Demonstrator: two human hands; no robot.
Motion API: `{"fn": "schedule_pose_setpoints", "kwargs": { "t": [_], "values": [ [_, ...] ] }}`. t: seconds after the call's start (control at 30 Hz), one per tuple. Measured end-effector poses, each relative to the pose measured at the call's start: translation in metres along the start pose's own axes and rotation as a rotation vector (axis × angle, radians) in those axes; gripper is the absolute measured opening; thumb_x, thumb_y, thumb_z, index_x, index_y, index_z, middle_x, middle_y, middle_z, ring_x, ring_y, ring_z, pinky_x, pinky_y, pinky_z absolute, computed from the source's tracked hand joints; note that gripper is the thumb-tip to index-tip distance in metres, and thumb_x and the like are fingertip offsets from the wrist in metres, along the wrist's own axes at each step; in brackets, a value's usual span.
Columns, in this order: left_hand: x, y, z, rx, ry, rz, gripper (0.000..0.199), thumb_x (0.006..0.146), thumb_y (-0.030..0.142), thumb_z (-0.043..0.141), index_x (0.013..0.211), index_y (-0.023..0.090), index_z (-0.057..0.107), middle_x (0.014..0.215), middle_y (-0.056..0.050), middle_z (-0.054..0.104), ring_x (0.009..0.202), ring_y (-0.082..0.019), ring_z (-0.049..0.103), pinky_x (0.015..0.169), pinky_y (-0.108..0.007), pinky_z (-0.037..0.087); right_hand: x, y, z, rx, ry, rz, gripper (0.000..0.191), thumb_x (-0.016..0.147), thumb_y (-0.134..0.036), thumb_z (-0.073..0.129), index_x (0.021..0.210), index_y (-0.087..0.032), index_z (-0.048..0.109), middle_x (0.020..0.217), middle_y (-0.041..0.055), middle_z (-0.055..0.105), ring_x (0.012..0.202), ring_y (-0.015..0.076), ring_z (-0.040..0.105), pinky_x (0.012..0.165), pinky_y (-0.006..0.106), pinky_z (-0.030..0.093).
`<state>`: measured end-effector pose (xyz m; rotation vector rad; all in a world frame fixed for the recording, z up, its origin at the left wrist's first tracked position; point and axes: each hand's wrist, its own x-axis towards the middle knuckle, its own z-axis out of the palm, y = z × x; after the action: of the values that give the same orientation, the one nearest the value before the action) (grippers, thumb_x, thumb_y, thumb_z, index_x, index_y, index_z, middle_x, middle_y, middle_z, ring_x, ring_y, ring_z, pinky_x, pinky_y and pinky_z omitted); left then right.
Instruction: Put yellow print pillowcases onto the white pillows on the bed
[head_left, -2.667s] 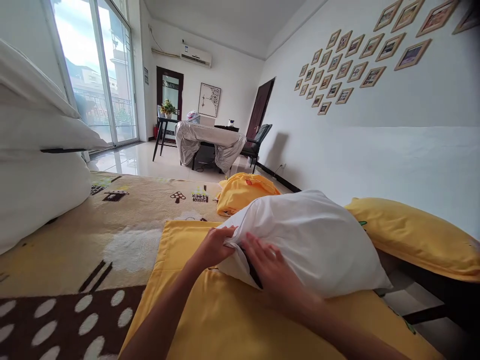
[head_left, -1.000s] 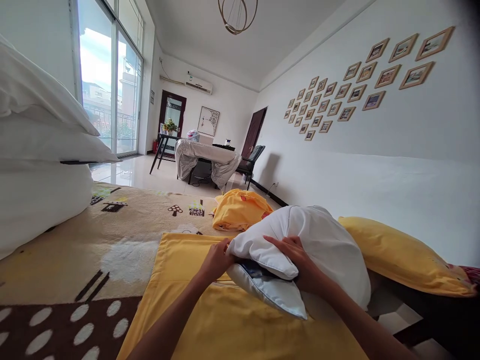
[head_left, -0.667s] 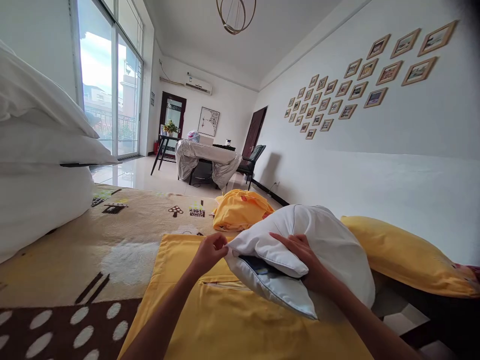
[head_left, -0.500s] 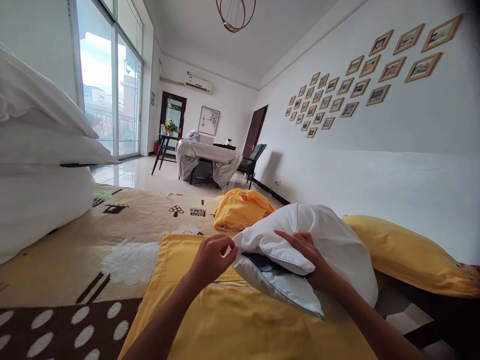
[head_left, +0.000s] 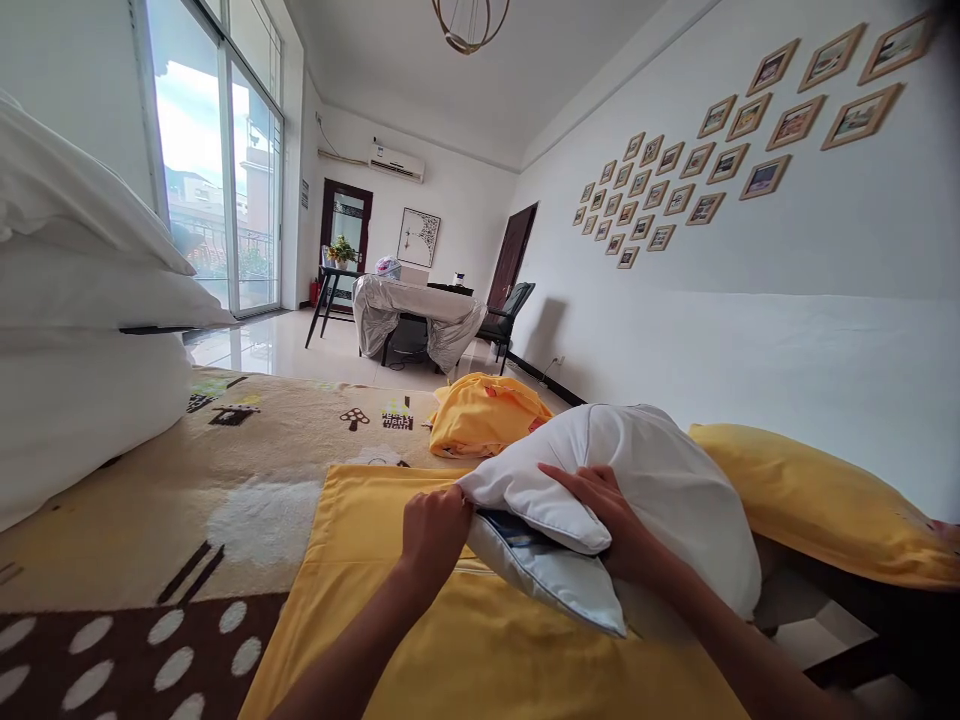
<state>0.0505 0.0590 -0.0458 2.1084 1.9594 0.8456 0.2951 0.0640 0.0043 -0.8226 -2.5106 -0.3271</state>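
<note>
A white pillow [head_left: 660,490] lies bunched and folded in front of me, its near edge parted around a dark blue patch [head_left: 517,530]. My left hand [head_left: 437,528] is closed on the pillow's left corner. Over the pillow's near fold, my right hand [head_left: 611,510] grips the cloth, its index finger stretched along the top and its thumb hidden. Beneath both hands a yellow pillowcase [head_left: 375,640] is spread flat, with part of a zipper [head_left: 476,571] showing below the pillow.
A patterned beige blanket [head_left: 285,440] covers the surface. White pillows [head_left: 82,380] are stacked at the left. A bundle of orange-yellow cloth [head_left: 484,415] sits beyond the pillow, and a yellow pillow [head_left: 810,500] lies at the right. Farther off stands a covered table [head_left: 416,298].
My left hand has closed from a loose ring of fingers into a fist on the pillow's corner. The pillow's near flaps have shifted slightly left, along with my right hand.
</note>
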Motion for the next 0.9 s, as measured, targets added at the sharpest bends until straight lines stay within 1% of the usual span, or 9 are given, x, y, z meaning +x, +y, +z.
{"fn": "schedule_pose_setpoints", "kwargs": {
  "t": [0.17,0.27,0.33,0.4,0.5,0.57,0.67,0.8,0.9],
  "values": [
    [0.004,-0.001,0.011,-0.07,-0.047,-0.018,0.028,0.086,0.024,0.043,0.095,0.021,0.069,0.086,-0.01,0.073,0.08,-0.023,0.067,0.065,-0.029,0.038,0.002,-0.004,0.0,-0.016,-0.004,-0.004,0.073,0.077,-0.028,0.056,0.143,-0.024,0.028,0.092,0.0045,0.062,0.079,0.0213,0.055,0.082,0.038,0.032],
    [0.007,-0.004,0.016,-0.114,-0.07,-0.009,0.026,0.083,0.022,0.045,0.092,0.021,0.069,0.086,-0.01,0.073,0.08,-0.023,0.066,0.064,-0.029,0.037,0.002,-0.004,0.001,-0.013,-0.002,-0.009,0.073,0.076,-0.029,0.057,0.143,-0.024,0.028,0.094,0.0047,0.063,0.08,0.021,0.055,0.081,0.037,0.032],
    [0.009,-0.007,0.015,-0.15,-0.079,0.008,0.025,0.08,0.021,0.047,0.089,0.02,0.07,0.085,-0.011,0.072,0.079,-0.023,0.065,0.065,-0.029,0.037,0.002,-0.002,0.003,-0.016,-0.003,-0.008,0.071,0.078,-0.029,0.056,0.143,-0.025,0.027,0.096,0.005,0.063,0.081,0.021,0.056,0.082,0.037,0.032],
    [0.01,-0.011,0.009,-0.2,-0.086,0.032,0.022,0.076,0.019,0.05,0.085,0.018,0.07,0.081,-0.01,0.072,0.077,-0.022,0.064,0.065,-0.028,0.037,0.003,0.0,0.005,-0.017,-0.006,-0.007,0.068,0.081,-0.029,0.053,0.143,-0.025,0.027,0.1,0.0057,0.063,0.083,0.0216,0.056,0.083,0.038,0.032],
    [0.012,-0.016,-0.004,-0.303,-0.111,0.081,0.017,0.07,0.017,0.053,0.074,0.017,0.07,0.069,-0.005,0.068,0.067,-0.017,0.06,0.06,-0.025,0.035,0.005,0.003,0.008,-0.008,-0.015,0.001,0.066,0.081,-0.028,0.051,0.143,-0.024,0.028,0.105,0.0068,0.063,0.087,0.0227,0.057,0.084,0.038,0.032],
    [0.012,-0.019,-0.013,-0.372,-0.13,0.113,0.014,0.068,0.018,0.055,0.069,0.016,0.068,0.06,-0.001,0.063,0.059,-0.013,0.055,0.056,-0.023,0.033,0.005,0.004,0.01,-0.002,-0.023,0.007,0.067,0.08,-0.025,0.051,0.143,-0.024,0.028,0.104,0.0066,0.063,0.086,0.0224,0.057,0.083,0.038,0.032],
    [0.01,-0.019,-0.022,-0.457,-0.154,0.135,0.013,0.069,0.021,0.055,0.067,0.014,0.066,0.053,0.003,0.054,0.052,-0.01,0.046,0.051,-0.021,0.029,0.005,0.006,0.011,0.005,-0.023,0.01,0.064,0.082,-0.023,0.048,0.143,-0.023,0.029,0.098,0.006,0.064,0.082,0.0214,0.057,0.082,0.038,0.033],
    [0.002,-0.014,-0.03,-0.661,-0.206,0.126,0.014,0.07,0.027,0.057,0.065,0.014,0.061,0.048,0.007,0.042,0.048,-0.008,0.035,0.047,-0.022,0.024,0.003,0.013,0.015,0.015,-0.022,0.06,0.059,0.085,-0.026,0.046,0.142,-0.024,0.031,0.096,0.0058,0.064,0.083,0.0217,0.057,0.083,0.039,0.036],
    [-0.008,-0.005,-0.036,-0.774,-0.213,0.124,0.015,0.069,0.029,0.057,0.063,0.015,0.056,0.049,0.007,0.041,0.049,-0.007,0.033,0.046,-0.021,0.023,0.0,0.019,0.022,0.018,-0.032,0.096,0.058,0.086,-0.03,0.048,0.141,-0.024,0.034,0.097,0.0055,0.063,0.087,0.023,0.057,0.085,0.041,0.038]
  ]
}}
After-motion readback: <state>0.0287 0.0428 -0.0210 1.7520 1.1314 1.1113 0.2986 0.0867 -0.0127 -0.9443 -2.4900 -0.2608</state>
